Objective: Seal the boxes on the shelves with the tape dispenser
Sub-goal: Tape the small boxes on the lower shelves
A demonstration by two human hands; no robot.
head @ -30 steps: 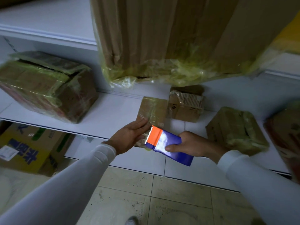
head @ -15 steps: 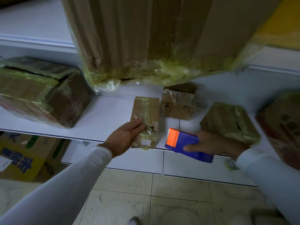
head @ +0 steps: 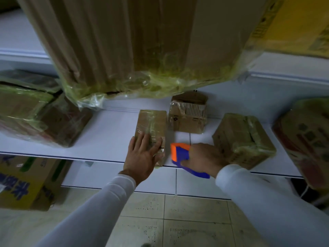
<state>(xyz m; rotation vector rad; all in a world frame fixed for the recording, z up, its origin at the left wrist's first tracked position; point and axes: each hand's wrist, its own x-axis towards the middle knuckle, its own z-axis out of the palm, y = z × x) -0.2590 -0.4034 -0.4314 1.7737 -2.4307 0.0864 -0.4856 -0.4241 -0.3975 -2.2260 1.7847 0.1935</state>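
Blue tape dispenser (head: 179,155) gripped in right hand (head: 204,157), left hand (head: 142,154) flat on box (head: 151,127) just beside

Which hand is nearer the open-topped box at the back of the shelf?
Left, narrowly. The left hand lies below-left of the open-topped box, on the narrow box; the right hand, gripping the tape dispenser, sits below it.
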